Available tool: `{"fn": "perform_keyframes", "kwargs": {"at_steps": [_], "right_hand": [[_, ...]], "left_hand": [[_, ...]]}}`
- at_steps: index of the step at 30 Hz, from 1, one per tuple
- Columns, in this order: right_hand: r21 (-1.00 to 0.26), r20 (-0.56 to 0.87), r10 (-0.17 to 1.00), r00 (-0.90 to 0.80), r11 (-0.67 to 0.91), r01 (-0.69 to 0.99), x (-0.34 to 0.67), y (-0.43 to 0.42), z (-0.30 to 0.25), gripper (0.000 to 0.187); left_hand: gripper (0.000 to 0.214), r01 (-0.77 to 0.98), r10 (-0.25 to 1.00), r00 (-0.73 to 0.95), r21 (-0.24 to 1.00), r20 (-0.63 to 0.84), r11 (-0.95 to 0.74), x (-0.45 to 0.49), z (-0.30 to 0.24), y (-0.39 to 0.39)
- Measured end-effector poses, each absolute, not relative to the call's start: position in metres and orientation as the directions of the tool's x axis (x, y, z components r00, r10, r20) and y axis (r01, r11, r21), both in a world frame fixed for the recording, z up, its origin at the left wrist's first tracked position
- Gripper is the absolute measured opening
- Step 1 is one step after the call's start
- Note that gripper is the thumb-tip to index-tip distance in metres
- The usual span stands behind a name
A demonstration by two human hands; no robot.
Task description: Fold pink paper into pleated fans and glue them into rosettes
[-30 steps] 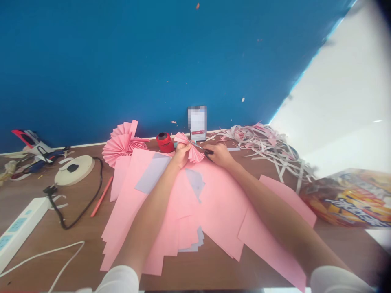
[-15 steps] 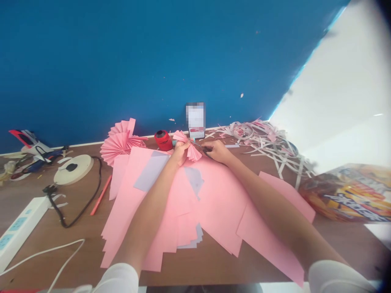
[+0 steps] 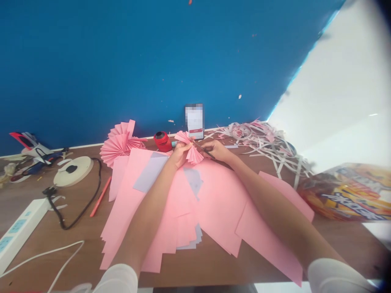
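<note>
My left hand [image 3: 181, 154] is closed on a small pleated pink paper fan [image 3: 194, 156], pinched at its middle so both ends flare out. In my right hand [image 3: 216, 150] is a pair of dark scissors [image 3: 207, 152], its blades reaching to the fan's pinched middle. Whether the blades touch the paper I cannot tell. Pink paper sheets [image 3: 218, 199] lie spread under my forearms, with grey-violet pieces among them. Left of my hands stand finished-looking pleated pink fans [image 3: 117, 146].
Behind my hands are a red round container [image 3: 162, 141] and a phone [image 3: 194, 122] leaning on the blue wall. Paper strips [image 3: 262, 140] heap at the back right, near a snack bag [image 3: 348, 193]. A white power strip [image 3: 21, 228], black cord and red pen [image 3: 100, 196] lie left.
Both hands stay at the same place with the fan and scissors. The scissors have shifted slightly in angle, and the view has moved a little.
</note>
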State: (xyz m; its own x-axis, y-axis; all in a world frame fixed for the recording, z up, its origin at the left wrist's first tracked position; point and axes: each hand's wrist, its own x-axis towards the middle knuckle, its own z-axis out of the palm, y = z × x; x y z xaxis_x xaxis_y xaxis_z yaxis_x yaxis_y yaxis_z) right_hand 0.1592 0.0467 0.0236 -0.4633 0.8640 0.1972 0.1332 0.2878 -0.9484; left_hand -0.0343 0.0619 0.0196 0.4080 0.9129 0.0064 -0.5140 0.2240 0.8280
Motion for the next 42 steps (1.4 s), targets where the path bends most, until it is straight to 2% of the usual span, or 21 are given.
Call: {"fn": "perform_keyframes", "kwargs": {"at_steps": [8, 17, 30, 37, 42], "right_hand": [[-0.972, 0.090, 0.880, -0.467, 0.180, 0.151, 0.161, 0.043, 0.032, 0.031], [-0.982, 0.049, 0.869, -0.492, 0.132, 0.135, 0.165, 0.044, 0.028, 0.035], [-0.994, 0.044, 0.838, -0.545, 0.090, 0.059, 0.171, 0.045, 0.029, 0.035], [-0.984, 0.097, 0.821, -0.563, 0.165, 0.071, 0.171, 0.045, 0.026, 0.036], [-0.994, 0.068, 0.832, -0.550, 0.107, 0.039, 0.171, 0.043, 0.029, 0.038]], "left_hand": [[0.019, -0.510, 0.928, 0.367, 0.848, 0.060, 0.147, -0.032, 0.020, 0.063], [0.015, -0.422, 0.941, 0.338, 0.896, 0.010, 0.141, -0.031, 0.018, 0.065], [0.015, -0.394, 0.961, 0.276, 0.913, 0.008, 0.106, -0.028, 0.015, 0.064], [0.019, -0.399, 0.969, 0.246, 0.914, 0.026, 0.077, -0.027, 0.018, 0.062], [0.019, -0.406, 0.968, 0.251, 0.911, 0.029, 0.078, -0.026, 0.019, 0.062]]}}
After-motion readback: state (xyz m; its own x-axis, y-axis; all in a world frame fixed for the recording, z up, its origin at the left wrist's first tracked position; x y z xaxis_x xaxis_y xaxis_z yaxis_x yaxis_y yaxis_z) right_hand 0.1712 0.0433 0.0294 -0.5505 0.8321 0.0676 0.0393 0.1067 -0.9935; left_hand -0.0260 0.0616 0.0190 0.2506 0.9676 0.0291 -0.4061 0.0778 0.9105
